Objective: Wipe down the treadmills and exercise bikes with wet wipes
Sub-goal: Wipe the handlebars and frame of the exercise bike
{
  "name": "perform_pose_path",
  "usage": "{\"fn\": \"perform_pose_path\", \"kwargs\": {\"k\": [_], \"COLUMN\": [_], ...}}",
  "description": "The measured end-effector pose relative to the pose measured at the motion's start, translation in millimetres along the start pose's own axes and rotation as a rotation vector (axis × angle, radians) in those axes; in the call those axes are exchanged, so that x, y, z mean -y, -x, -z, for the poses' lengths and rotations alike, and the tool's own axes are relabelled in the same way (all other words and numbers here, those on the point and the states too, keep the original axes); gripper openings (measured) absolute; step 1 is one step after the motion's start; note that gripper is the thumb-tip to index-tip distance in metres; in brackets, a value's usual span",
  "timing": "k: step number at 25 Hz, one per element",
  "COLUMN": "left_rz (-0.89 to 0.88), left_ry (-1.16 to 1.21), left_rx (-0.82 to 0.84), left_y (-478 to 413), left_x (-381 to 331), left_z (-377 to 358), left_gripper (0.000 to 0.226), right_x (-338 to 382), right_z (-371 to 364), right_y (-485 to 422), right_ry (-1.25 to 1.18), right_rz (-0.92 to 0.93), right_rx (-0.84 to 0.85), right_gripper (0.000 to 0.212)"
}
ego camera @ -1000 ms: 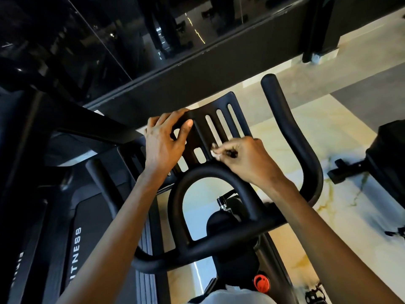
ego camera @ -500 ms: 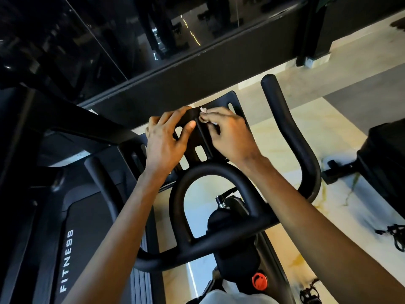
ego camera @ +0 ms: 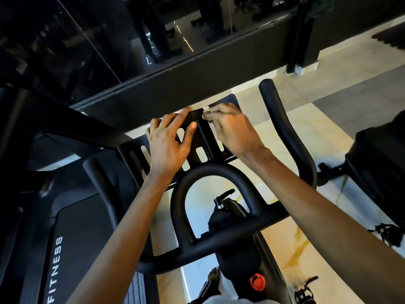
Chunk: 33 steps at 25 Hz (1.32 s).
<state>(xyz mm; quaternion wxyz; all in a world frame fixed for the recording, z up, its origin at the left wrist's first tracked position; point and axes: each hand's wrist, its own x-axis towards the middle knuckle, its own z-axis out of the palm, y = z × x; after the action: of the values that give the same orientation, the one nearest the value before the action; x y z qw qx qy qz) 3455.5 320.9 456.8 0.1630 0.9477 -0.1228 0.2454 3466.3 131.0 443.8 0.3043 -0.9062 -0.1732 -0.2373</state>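
The person stands over one exercise bike in the middle of the frame. Its black tray with holes sits just above the middle.

The right hand has its fingers curled and pinches a small white wet wipe at the top edge of the tray. Only a tiny bit of the wipe shows. The left hand lies on the tray with its fingers straight and spread. It holds nothing and seems to keep the tray steady.

The step looks like cleaning the thin strips between the holes. To do it well, the person should press the wipe flat and pull it slowly along each strip, from the top edge down. The left hand should keep pushing down so the tray does not wobble. The spot under the left hand will need a wipe too.

Counting: two hands, one wipe, one bike. One round handlebar loop and two long side bars. One red knob at the bottom. One treadmill at the lower left. The holes cannot all be counted, as the hands hide some.
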Motion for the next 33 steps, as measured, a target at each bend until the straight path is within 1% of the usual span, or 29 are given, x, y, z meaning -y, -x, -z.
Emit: {"fn": "perform_pose_path", "kwargs": {"k": [4,7,9,11,13,14,16,18,20,21,24,25,28,30,31,33], "left_rz": [-0.001,-0.004,-0.009,-0.009,-0.009,-0.008,-0.005,-0.005,-0.003,-0.005,0.004,0.015,0.042,0.029,0.023,0.027], "left_ry": [0.003,-0.006,0.008,0.013,0.011,0.006,-0.002,0.003,0.0,-0.006,-0.016,-0.016,0.022,0.03,0.026,0.023], "left_rx": [0.007,0.013,0.014,0.016,0.019,0.016,0.007,0.011,0.009,0.007,0.033,0.047,0.087,0.093,0.092,0.087], "left_y": [1,0,1,2,2,2,2,2,2,3,1,0,-2,-1,-1,-1], "left_x": [0,0,1,1,0,-1,-2,-3,-4,-4,-6,-7,-8,-7,-6,-5], "left_z": [1,2,3,2,3,3,3,3,4,4,8,9,11,11,11,11], "left_gripper": [0.047,0.048,0.049,0.049,0.049,0.049,0.048,0.047,0.047,0.047,0.048,0.049,0.053,0.055,0.055,0.056], "right_x": [-2,5,4,3,4,6,10,11,9,9,6,4,-10,-19,-21,-25], "right_z": [19,21,23,25,27,28,30,33,36,36,31,28,20,23,27,37], "right_y": [-1,26,48,61,59,54,49,52,54,51,28,20,7,4,1,-4], "right_ry": [0.154,0.18,0.154,0.13,0.075,0.009,-0.107,-0.167,-0.169,-0.13,0.031,0.079,0.19,0.242,0.24,0.199], "right_rz": [-0.088,-0.123,-0.175,-0.265,-0.344,-0.362,-0.353,-0.34,-0.312,-0.281,-0.099,-0.045,0.055,0.114,0.118,0.049], "right_rx": [0.071,0.153,0.202,0.241,0.252,0.256,0.283,0.321,0.345,0.318,0.067,0.029,0.033,0.026,0.002,-0.082], "right_gripper": [0.042,0.043,0.042,0.039,0.03,0.024,0.015,0.013,0.014,0.014,0.023,0.027,0.035,0.034,0.03,0.022]}}
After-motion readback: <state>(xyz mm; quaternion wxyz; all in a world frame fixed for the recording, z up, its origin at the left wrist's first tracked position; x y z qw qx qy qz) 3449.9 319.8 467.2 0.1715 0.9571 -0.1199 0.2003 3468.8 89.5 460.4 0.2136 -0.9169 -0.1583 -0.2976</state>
